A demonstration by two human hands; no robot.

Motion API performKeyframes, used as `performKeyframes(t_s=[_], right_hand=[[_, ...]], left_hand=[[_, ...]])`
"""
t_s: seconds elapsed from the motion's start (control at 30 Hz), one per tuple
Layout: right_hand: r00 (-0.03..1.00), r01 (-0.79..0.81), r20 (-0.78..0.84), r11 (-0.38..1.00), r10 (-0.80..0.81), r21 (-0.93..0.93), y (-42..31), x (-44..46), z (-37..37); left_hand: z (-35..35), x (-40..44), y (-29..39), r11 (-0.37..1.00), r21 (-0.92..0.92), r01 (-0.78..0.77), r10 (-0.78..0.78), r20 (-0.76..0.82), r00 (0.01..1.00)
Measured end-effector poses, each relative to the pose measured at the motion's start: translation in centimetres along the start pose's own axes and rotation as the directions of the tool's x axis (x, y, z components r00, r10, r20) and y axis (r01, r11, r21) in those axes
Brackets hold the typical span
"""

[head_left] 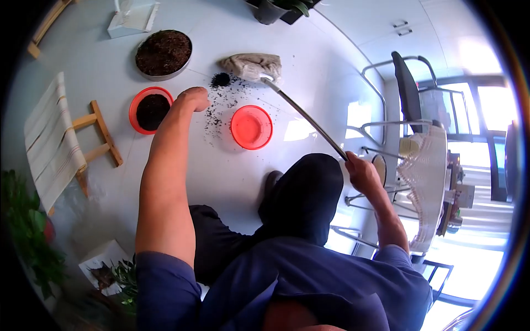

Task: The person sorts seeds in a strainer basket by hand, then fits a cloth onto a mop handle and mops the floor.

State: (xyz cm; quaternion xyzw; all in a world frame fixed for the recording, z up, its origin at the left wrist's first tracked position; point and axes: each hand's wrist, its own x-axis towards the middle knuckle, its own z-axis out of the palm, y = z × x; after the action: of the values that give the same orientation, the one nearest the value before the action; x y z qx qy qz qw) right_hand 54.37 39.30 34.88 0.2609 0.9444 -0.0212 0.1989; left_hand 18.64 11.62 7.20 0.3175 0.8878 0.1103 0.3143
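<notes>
My right hand (364, 172) is wrapped round the metal pole of a mop (309, 118), whose beige cloth head (251, 65) lies on the floor. Beside that head sits a small heap of dark soil (221, 79), with crumbs scattered below it. My left hand (194, 99) is closed, its fingers curled, over the floor between the scattered soil and a red pot (132, 113) holding dark soil (153, 112). Whether anything is in those fingers is hidden. A second red pot (252, 127), a slotted one with no soil visible inside, stands to the right of the crumbs.
A round tray (182, 67) of brown soil and a white dustpan (132, 21) are at the upper left. A folding stool (52, 138) and leafy plants (33, 231) line the left. On the right are a metal-framed chair (407, 91) and a cloth-covered table (433, 182).
</notes>
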Motion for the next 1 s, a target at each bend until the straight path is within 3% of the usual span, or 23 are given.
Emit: performKeyframes(t_s=[0.1, 0.23, 0.3, 0.37, 0.5, 0.53, 0.6, 0.67, 0.9, 1.0], right_hand=[[0.995, -0.005, -0.093, 0.978, 0.025, 0.207, 1.3, -3.0, -2.3], [0.978, -0.019, -0.203, 0.991, 0.047, 0.135, 3.4, -2.9, -3.6], [0.941, -0.051, -0.334, 0.999, 0.054, 0.019, 4.8, -0.4, -3.7], [0.932, -0.042, -0.362, 0.999, 0.027, -0.033, 5.8, 3.2, -3.7], [0.966, -0.065, -0.259, 0.981, 0.016, -0.185, 8.1, 11.3, -0.3], [0.974, -0.095, -0.214, 0.990, 0.071, -0.101, 7.7, 12.1, 0.7], [0.984, -0.017, -0.179, 0.991, -0.007, -0.133, 8.4, 12.1, 3.0], [0.983, -0.088, -0.172, 0.982, 0.059, -0.166, 6.3, 8.9, 4.1], [0.999, -0.035, -0.010, 0.963, 0.039, 0.267, 4.1, -3.2, 2.3], [0.979, -0.202, 0.053, 0.896, 0.198, 0.394, 3.7, -6.0, -0.4]], left_hand=[[-0.5, 0.3, 2.0, 0.997, 0.014, -0.076, 0.075, 0.017, 0.997], [-0.1, 0.9, 2.1, 0.991, 0.051, -0.122, 0.123, -0.009, 0.992], [-0.6, 0.0, 1.8, 0.995, 0.025, -0.097, 0.097, -0.002, 0.995], [-0.8, 0.0, 1.2, 0.999, -0.002, -0.044, 0.044, 0.010, 0.999], [-1.3, -1.7, 0.5, 0.999, 0.000, -0.040, 0.040, -0.029, 0.999], [-1.7, -2.1, 0.6, 0.999, 0.004, -0.045, 0.045, -0.029, 0.999], [-2.6, -3.5, 0.9, 1.000, -0.024, 0.021, -0.020, 0.021, 1.000], [-2.6, -3.7, 0.6, 0.999, -0.044, -0.005, 0.005, -0.022, 1.000], [-1.8, -1.1, 1.8, 0.998, -0.029, -0.048, 0.049, 0.009, 0.999], [-1.4, 0.0, 3.5, 0.995, -0.010, -0.104, 0.104, 0.050, 0.993]])
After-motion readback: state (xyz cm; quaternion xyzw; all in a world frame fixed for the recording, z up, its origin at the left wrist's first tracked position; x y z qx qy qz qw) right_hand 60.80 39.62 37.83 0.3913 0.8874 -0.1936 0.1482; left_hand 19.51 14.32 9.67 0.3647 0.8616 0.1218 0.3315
